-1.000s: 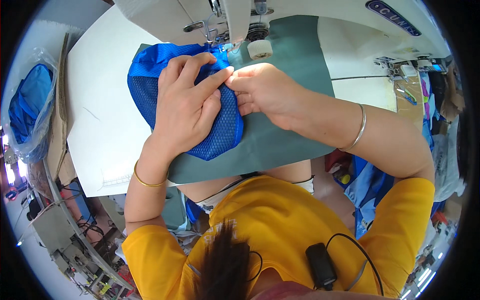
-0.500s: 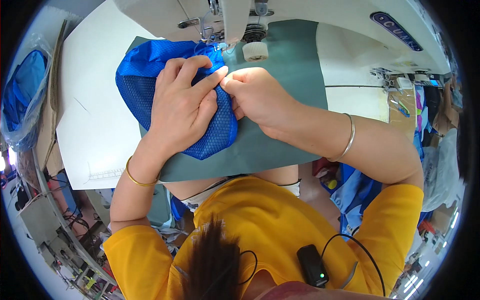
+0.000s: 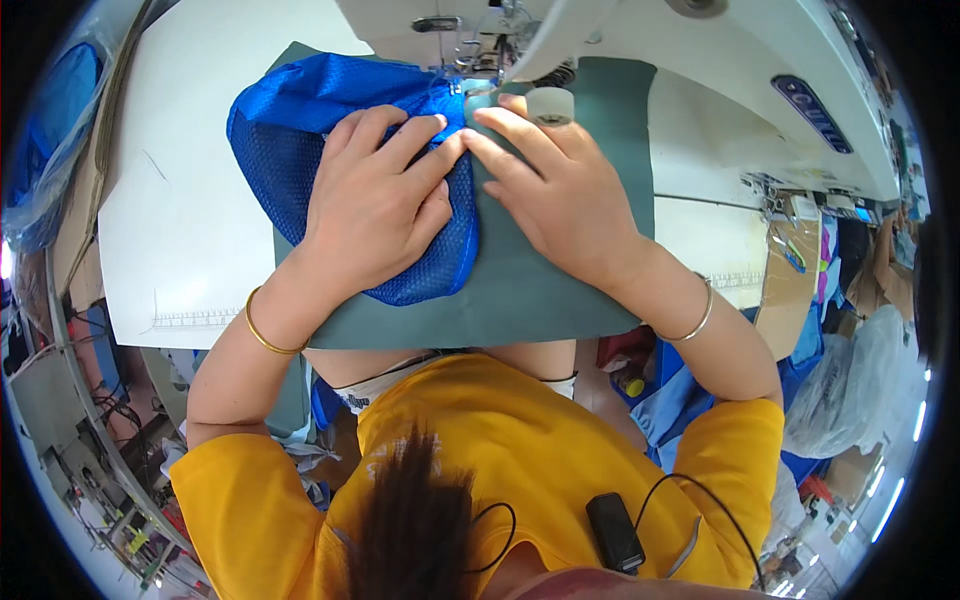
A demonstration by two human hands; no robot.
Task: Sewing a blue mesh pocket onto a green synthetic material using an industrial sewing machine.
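Blue mesh piece: the blue mesh piece (image 3: 285, 175) lies under the left fingers, spreading out to their left and below the palm; its smooth upper band is ahead of the knuckles.
Left hand: the left hand (image 3: 365, 205) is palm down, fingers a little parted and bent, pressing on the cloth from above; no pinch seen.
Right hand: the right hand (image 3: 565, 190) is palm down, fingers extended and parted, thumb apart from the index; no grip visible. Index tip at the cloth's right border; contact or slight gap, cannot tell.
Nearer hand: left, being on top of the piece; right only reaches its border.
Index tips: they meet, or nearly so, at the upper right of the piece.
Long axis: hard to judge beneath the hand; the right border runs from just ahead of the index tips back toward the wearer.
Presser foot: the presser foot (image 3: 468, 88) is just ahead of both index tips, at the upper right corner of the cloth. This short line, tips to foot, is judged the key relation.
Knob: the white knob (image 3: 550, 106) is above the right fingers, partly hiding them.
Mat: the grey-green mat (image 3: 530, 305) extends below and right of the fingers.
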